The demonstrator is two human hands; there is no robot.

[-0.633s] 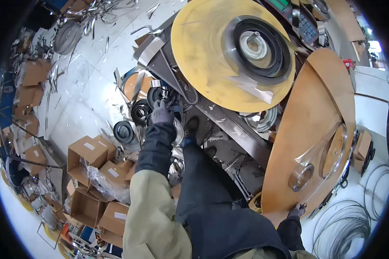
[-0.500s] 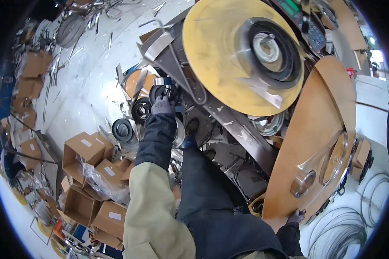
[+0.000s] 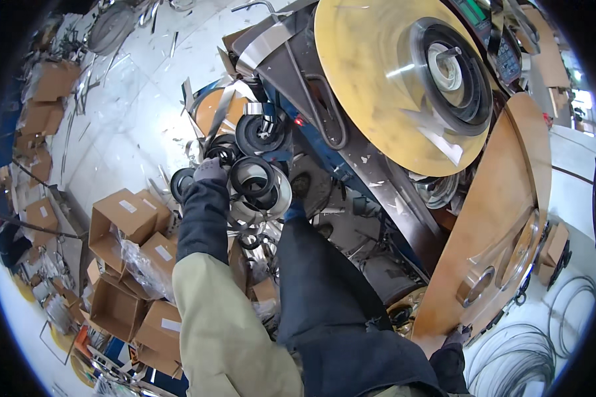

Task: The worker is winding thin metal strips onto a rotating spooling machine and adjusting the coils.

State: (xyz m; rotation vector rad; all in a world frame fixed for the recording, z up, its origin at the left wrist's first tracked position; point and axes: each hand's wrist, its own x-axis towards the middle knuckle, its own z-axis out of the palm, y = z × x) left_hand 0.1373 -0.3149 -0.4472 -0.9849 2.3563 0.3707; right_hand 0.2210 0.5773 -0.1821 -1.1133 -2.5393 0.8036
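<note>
My left hand [image 3: 210, 171], in a grey glove, reaches down among black rings beside the machine. A black ring [image 3: 181, 182] lies at its left, and more black coils [image 3: 224, 151] are just beyond it. Its fingertips are hidden, so any grip there cannot be made out. At the lower right my gloved right hand [image 3: 457, 335] is closed on the bottom edge of a large brown disc [image 3: 444, 291], which leans tilted. A metal strip coil [image 3: 475, 287] rests against that disc. To the right of my left hand, another black ring [image 3: 252, 176] sits on a pale round spool.
A large yellow disc [image 3: 371, 86] with a black hub is mounted on the machine at the upper right. Open cardboard boxes [image 3: 122, 308] stack up at the left. Metal strip scraps [image 3: 83, 149] litter the floor, and wire coils [image 3: 516, 360] lie at the lower right.
My left hand has moved left and nearer, away from the dark spool beside the machine. The yellow disc's blurred hub now looks sharper. My right hand stays at the brown disc's edge.
</note>
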